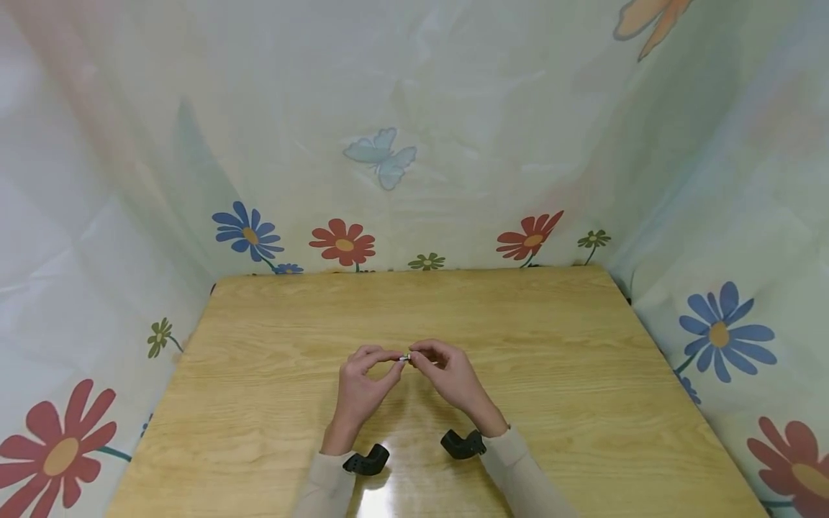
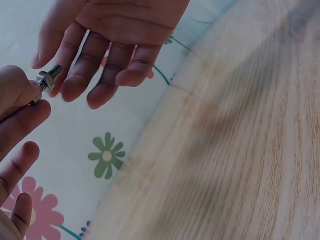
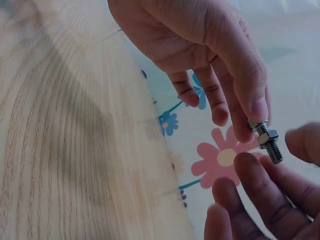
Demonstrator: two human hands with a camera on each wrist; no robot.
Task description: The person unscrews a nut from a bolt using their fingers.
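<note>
Thumb and index finger of my left hand pinch a small silver bolt at its head end. A hex nut sits partway along the thread, with the bare threaded tip sticking out beyond it toward my right hand. In the right wrist view, the right thumb and fingers are spread around that tip, with a visible gap between them and the metal. The bolt head is mostly hidden by the left fingertips.
Both hands are above a light wooden table. A pale curtain with printed flowers and a butterfly surrounds the back and sides. Black wrist mounts sit at both cuffs.
</note>
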